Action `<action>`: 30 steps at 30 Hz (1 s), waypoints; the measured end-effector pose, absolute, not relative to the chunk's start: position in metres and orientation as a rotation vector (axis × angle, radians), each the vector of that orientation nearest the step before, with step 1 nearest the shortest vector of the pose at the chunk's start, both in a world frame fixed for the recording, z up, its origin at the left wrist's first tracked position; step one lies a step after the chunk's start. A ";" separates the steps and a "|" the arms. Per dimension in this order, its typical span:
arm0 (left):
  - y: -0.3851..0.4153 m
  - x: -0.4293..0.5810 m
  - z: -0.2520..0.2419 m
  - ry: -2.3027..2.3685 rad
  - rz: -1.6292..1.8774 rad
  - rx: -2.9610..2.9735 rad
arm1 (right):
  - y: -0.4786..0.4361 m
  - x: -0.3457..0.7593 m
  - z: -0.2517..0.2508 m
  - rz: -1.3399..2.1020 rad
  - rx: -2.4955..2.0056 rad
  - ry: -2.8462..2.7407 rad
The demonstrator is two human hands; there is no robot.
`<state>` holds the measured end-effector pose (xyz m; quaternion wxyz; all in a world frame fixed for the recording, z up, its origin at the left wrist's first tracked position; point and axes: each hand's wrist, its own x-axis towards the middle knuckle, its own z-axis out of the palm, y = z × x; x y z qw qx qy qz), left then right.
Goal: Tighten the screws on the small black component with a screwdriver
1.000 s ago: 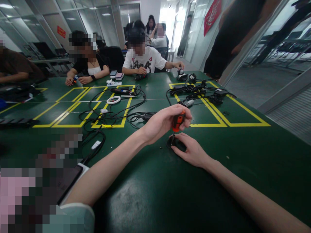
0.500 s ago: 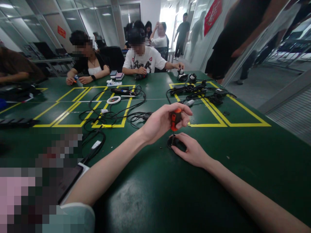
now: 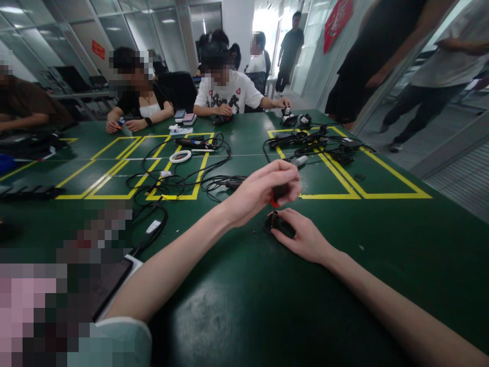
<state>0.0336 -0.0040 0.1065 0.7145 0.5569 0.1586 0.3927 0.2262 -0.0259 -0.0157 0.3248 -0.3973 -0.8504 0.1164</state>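
- Gripping the screwdriver, the left hand was closed around its handle; the right hand pinched a dark round part directly below, against the tabletop.
- Compared with half a second earlier, the left fingers had folded over the handle, so that only its dark side and orange lower end showed; the right hand and the part had stayed in place.
- Whether the screwdriver's tip touched the part could not be told.
- On the green tabletop beyond, yellow tape marked out boxes, with black cables and a white ring among them.
- Across it sat a co-worker in a white shirt; behind the glass at right, a walker in a pale top had come further into view.
- The left forearm reached in diagonally, its wrist raised; the right forearm lay low, thumb and fingers forward.
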 end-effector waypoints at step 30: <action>-0.006 0.034 0.107 0.357 0.865 1.231 | -0.026 0.226 -0.016 0.331 -1.034 -2.214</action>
